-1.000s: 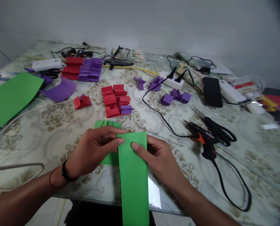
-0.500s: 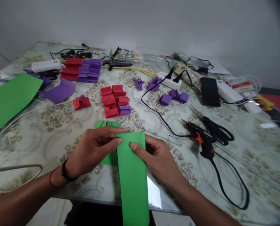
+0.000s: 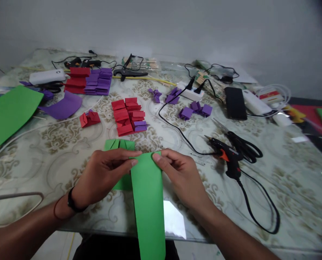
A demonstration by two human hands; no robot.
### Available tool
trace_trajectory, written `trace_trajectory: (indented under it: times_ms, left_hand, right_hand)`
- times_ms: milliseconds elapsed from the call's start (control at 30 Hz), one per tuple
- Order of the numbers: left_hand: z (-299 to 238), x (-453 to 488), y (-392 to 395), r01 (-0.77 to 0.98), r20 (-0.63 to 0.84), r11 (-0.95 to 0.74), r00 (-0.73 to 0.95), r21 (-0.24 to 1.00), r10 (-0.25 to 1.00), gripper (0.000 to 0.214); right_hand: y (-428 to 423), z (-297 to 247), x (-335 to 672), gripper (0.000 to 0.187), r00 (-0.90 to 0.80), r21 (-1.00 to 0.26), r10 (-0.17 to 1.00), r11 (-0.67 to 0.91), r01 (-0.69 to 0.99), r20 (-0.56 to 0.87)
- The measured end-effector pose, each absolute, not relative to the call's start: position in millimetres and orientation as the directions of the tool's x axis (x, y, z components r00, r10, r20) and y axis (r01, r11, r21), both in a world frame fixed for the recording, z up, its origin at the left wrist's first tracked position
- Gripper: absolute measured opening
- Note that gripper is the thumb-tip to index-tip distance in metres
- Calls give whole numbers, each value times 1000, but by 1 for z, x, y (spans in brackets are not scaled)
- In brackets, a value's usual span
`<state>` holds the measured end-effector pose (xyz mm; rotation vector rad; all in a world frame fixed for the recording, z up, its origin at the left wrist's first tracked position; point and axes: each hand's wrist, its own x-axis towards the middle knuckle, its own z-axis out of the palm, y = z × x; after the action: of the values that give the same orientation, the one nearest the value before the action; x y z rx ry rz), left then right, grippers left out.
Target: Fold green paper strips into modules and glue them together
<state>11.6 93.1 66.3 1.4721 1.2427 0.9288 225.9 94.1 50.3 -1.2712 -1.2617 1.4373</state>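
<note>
Between my two hands a long green paper strip (image 3: 148, 209) hangs over the table's front edge toward my lap. My left hand (image 3: 104, 173) pinches its upper left corner between thumb and fingers. At the upper right corner, my right hand (image 3: 181, 173) grips the paper, thumb on top and fingers behind. Partly covered by my left hand, a folded green paper piece (image 3: 124, 144) lies flat on the table. Just beyond are joined red folded paper pieces (image 3: 127, 115), with one purple piece among them, and a single red folded piece (image 3: 90, 118).
A black glue gun (image 3: 227, 155) and scissors (image 3: 244, 144) lie at right, their cords looping across the table. Purple folded pieces (image 3: 196, 109), a power strip (image 3: 189, 92) and a phone (image 3: 235, 103) sit behind. Large green paper (image 3: 13, 113) lies at left.
My right thumb has moved up to the strip's top edge, and the right fingers have risen with it. My left hand keeps its pinch. The whole view has shifted slightly.
</note>
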Motion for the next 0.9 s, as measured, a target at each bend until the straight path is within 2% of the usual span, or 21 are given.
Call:
trace_trajectory:
  times_ms: [400, 800, 900]
  left_hand:
    - [66, 10, 93, 284, -36, -18, 185, 959, 982, 18]
    - [65, 9, 95, 292, -42, -16, 191, 956, 981, 20]
    - [64, 8, 97, 307, -23, -31, 172, 951, 985, 20]
  right_hand:
    - [93, 50, 229, 40, -154, -985, 975, -147, 94, -160]
    - [96, 48, 230, 36, -154, -991, 981, -102, 89, -115]
    - [97, 48, 230, 36, -206, -989, 968, -133, 65, -144]
